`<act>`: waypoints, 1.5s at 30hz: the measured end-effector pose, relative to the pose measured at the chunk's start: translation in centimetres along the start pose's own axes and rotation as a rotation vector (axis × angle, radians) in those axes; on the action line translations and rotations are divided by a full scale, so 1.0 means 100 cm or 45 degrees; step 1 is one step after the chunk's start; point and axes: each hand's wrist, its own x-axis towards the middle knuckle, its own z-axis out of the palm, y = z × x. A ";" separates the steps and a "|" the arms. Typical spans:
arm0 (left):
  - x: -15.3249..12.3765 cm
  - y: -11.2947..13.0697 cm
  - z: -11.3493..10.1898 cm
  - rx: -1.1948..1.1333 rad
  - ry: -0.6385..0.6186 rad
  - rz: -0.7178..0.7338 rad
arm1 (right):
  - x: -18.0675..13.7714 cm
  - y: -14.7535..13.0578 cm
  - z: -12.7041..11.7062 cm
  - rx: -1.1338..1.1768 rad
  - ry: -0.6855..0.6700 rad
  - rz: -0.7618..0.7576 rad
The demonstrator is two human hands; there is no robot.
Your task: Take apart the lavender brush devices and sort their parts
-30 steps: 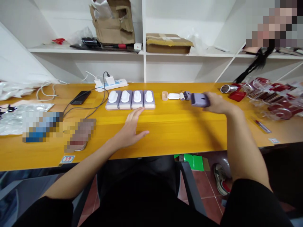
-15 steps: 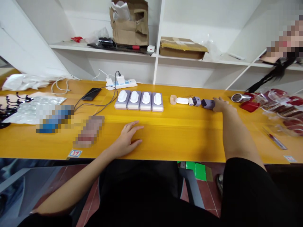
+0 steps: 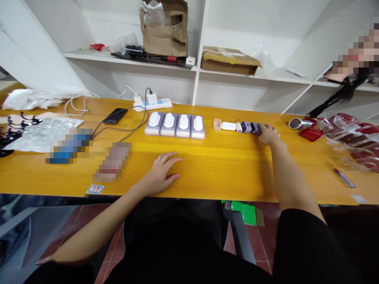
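Observation:
My left hand [image 3: 160, 175] lies on the table with its fingers apart and nothing in it. On the right, my right hand [image 3: 269, 134] is closed round the end of a dark purple box-shaped piece [image 3: 256, 128], whose far end is hidden by the fingers. That piece stands close against another purple piece [image 3: 246, 127]. In the same row lie a small white cylinder-like part [image 3: 238, 127], a long white part [image 3: 228, 126] and a peach-coloured cup-like part [image 3: 217, 124]. Several purple-and-white devices [image 3: 182, 127] stand side by side, beyond my left hand.
A power strip [image 3: 156, 104] with cables and a black phone [image 3: 115, 116] lie at the back left. Red parts in clear plastic [image 3: 340, 128] and a thin pen-like tool [image 3: 343, 177] lie at right. A person shows at the upper right. White shelves [image 3: 231, 88] bound the back.
My right hand has moved left along the table, and the purple piece has come up close to its neighbour. My left hand stays in place.

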 end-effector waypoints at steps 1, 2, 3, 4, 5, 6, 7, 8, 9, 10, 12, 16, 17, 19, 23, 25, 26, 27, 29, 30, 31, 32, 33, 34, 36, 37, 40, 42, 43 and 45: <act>0.000 0.000 0.000 -0.009 0.000 -0.001 | -0.003 -0.003 -0.001 0.002 0.047 0.007; 0.001 0.000 -0.001 -0.020 -0.001 0.000 | -0.007 -0.008 -0.004 0.014 0.120 0.008; 0.001 0.000 -0.001 -0.028 -0.005 0.000 | -0.012 -0.014 -0.006 0.041 0.213 -0.011; 0.002 0.000 -0.001 -0.034 -0.011 -0.002 | -0.019 -0.024 -0.010 0.085 0.315 -0.058; 0.002 0.000 -0.001 -0.035 -0.019 -0.006 | -0.025 -0.035 -0.014 0.147 0.413 -0.133; 0.002 0.000 -0.001 -0.035 -0.027 -0.012 | -0.032 -0.050 -0.018 0.227 0.491 -0.233; 0.002 0.000 -0.001 -0.034 -0.034 -0.019 | -0.039 -0.067 -0.021 0.319 0.537 -0.347; 0.002 0.001 -0.001 -0.036 -0.040 -0.025 | -0.046 -0.087 -0.023 0.422 0.555 -0.451; 0.002 0.002 -0.002 -0.042 -0.043 -0.030 | -0.052 -0.108 -0.025 0.527 0.538 -0.544; 0.003 0.003 -0.003 -0.053 -0.044 -0.035 | -0.058 -0.131 -0.025 0.621 0.481 -0.618; 0.006 0.005 -0.006 -0.083 -0.052 -0.037 | -0.070 -0.177 -0.021 0.691 0.276 -0.724; 0.019 0.011 -0.015 -0.117 -0.082 0.013 | -0.094 -0.260 -0.005 0.514 0.017 -0.804; 0.022 0.013 -0.016 -0.123 -0.084 0.029 | -0.099 -0.274 -0.002 0.472 -0.014 -0.782; 0.026 0.016 -0.018 -0.144 -0.079 0.050 | -0.108 -0.293 0.003 0.434 -0.070 -0.709; 0.018 0.018 -0.018 -0.212 -0.102 0.050 | -0.121 -0.277 0.001 0.486 -0.139 -0.609; 0.011 0.017 -0.018 -0.249 -0.116 0.042 | -0.131 -0.247 -0.003 0.542 -0.207 -0.619; 0.008 0.017 -0.017 -0.270 -0.116 0.038 | -0.137 -0.229 -0.005 0.584 -0.256 -0.641; 0.006 0.017 -0.017 -0.291 -0.109 0.037 | -0.145 -0.212 -0.007 0.640 -0.304 -0.677; 0.007 0.017 -0.016 -0.328 -0.079 0.039 | -0.166 -0.182 -0.008 0.781 -0.382 -0.794; 0.009 0.018 -0.015 -0.340 -0.064 0.041 | -0.178 -0.171 -0.008 0.857 -0.408 -0.867; 0.013 0.019 -0.013 -0.348 -0.055 0.042 | -0.190 -0.164 -0.007 0.924 -0.426 -0.936; 0.017 0.021 -0.011 -0.351 -0.055 0.040 | -0.201 -0.160 -0.005 0.978 -0.434 -0.993; 0.021 0.022 -0.009 -0.353 -0.066 0.032 | -0.211 -0.159 -0.003 1.016 -0.432 -1.032; 0.026 0.024 -0.007 -0.352 -0.088 0.018 | -0.220 -0.161 0.000 1.039 -0.414 -1.053; 0.032 0.027 -0.003 -0.344 -0.134 -0.007 | -0.234 -0.170 0.005 1.051 -0.347 -1.079; 0.034 0.028 -0.002 -0.336 -0.150 -0.015 | -0.238 -0.176 0.007 1.044 -0.315 -1.101; 0.033 0.029 -0.003 -0.301 -0.166 -0.009 | -0.246 -0.193 0.011 1.013 -0.267 -1.203; 0.031 0.027 -0.005 -0.289 -0.166 -0.015 | -0.249 -0.202 0.011 0.982 -0.251 -1.264; 0.029 0.026 -0.007 -0.291 -0.164 -0.021 | -0.250 -0.207 0.009 0.956 -0.239 -1.297; 0.028 0.023 -0.010 -0.305 -0.160 -0.030 | -0.252 -0.218 0.005 0.880 -0.224 -1.377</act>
